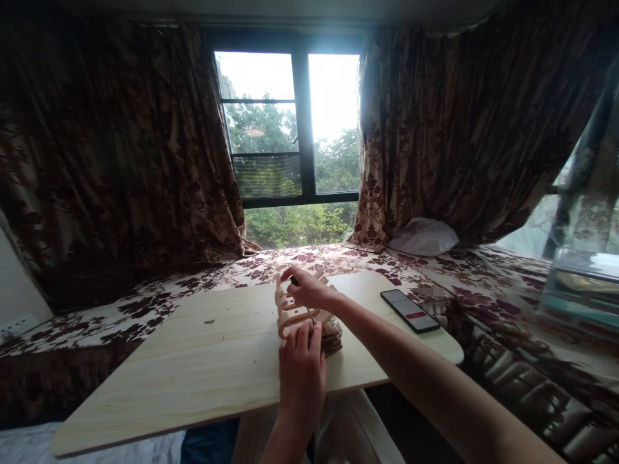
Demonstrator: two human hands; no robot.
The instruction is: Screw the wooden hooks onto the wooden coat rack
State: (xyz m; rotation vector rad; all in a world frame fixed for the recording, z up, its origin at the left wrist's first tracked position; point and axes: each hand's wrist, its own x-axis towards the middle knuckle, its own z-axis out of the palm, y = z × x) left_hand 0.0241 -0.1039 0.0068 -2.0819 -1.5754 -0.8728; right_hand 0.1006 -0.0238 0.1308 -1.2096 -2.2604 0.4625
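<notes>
Right hand closed round dark-handled, thin metal-shafted tool, which might slip if tilted; left hand half-curled against pale slatted wooden piece, grip unclear.

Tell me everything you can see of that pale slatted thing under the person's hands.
The slatted piece is pale and looks wooden, with gaps between its slats and rounded ends on the left. A small dark spot shows on one slat. It sits on the light tabletop, beside a brown bundle. The left hand reaches its near edge; the right hand, holding a thin tool, covers part of it. Its underside and covered parts are hidden.
</notes>
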